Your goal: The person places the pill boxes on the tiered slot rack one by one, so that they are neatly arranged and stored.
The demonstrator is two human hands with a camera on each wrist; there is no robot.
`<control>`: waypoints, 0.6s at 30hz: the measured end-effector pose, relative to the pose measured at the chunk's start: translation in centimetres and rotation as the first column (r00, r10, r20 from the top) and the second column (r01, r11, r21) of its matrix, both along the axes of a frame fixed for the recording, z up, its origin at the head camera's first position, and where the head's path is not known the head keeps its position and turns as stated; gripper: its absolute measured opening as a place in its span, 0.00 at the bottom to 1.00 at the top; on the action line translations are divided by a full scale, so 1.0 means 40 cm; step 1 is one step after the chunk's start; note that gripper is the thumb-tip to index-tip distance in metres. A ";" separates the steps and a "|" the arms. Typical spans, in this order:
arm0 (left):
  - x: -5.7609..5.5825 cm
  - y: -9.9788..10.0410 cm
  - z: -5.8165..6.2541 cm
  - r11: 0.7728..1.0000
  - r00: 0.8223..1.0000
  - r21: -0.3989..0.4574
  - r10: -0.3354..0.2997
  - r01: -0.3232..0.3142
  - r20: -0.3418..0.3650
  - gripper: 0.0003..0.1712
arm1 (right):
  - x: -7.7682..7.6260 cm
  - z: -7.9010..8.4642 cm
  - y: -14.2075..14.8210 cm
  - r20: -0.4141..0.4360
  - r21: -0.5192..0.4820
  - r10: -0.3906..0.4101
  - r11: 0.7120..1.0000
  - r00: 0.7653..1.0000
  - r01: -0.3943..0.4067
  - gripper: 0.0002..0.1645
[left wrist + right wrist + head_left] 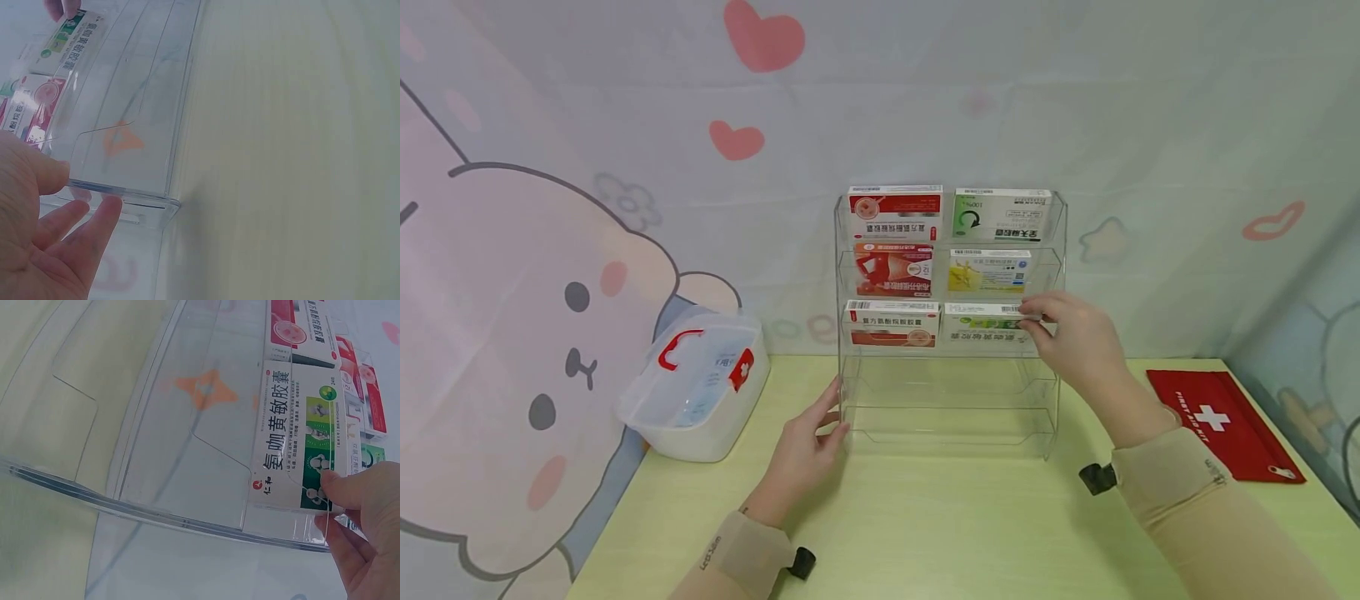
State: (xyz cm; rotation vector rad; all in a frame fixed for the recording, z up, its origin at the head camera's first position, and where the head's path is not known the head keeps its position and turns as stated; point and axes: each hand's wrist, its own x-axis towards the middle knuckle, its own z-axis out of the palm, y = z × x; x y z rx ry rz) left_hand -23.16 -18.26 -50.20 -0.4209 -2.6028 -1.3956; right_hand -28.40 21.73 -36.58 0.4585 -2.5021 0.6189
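A clear acrylic display rack [947, 433] stands on the table with its upper tiers holding medicine boxes. My right hand [1078, 342] pinches the right end of a white-and-green medicine box [300, 437], thumb on its printed front, in the third tier from the top. To its left in that tier is a white-and-red medicine box [892, 325]. My left hand [62, 231] grips the rack's left side panel low down, thumb on one side and fingers on the other.
Above are a red-and-white box [895, 215], a green-and-white box [1002, 215], a red box [893, 271] and a yellow-and-white box [989, 272]. A white lidded case [688, 437] stands at left; a red first aid pouch [1240, 417] lies at right. A printed cloth [880, 108] hangs behind.
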 end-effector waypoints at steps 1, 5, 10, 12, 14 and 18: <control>0.000 0.001 0.000 1.000 1.000 -0.001 -0.001 0.001 -0.002 0.49 | 0.001 -0.001 0.000 -0.001 0.002 -0.003 1.000 1.000 0.003 0.11; -0.002 0.001 -0.001 1.000 1.000 -0.007 -0.001 0.001 -0.011 0.48 | 0.006 -0.006 -0.003 -0.008 0.015 -0.016 1.000 1.000 0.016 0.12; -0.007 -0.001 -0.002 1.000 1.000 -0.021 -0.006 0.005 -0.017 0.48 | 0.013 -0.018 -0.006 -0.049 -0.002 -0.030 1.000 0.998 0.030 0.15; -0.005 -0.004 0.001 0.999 1.000 -0.042 -0.001 0.001 -0.007 0.48 | 0.016 -0.029 -0.008 -0.093 -0.023 -0.025 0.999 0.995 0.023 0.15; 0.003 -0.009 0.013 0.996 1.000 -0.090 0.007 -0.006 0.012 0.49 | 0.021 -0.041 -0.009 -0.161 -0.036 -0.002 0.999 0.987 -0.004 0.14; 0.034 -0.024 0.060 0.944 0.998 -0.325 0.055 -0.054 -0.008 0.45 | 0.043 -0.058 -0.009 -0.314 0.011 0.114 0.993 0.943 -0.116 0.10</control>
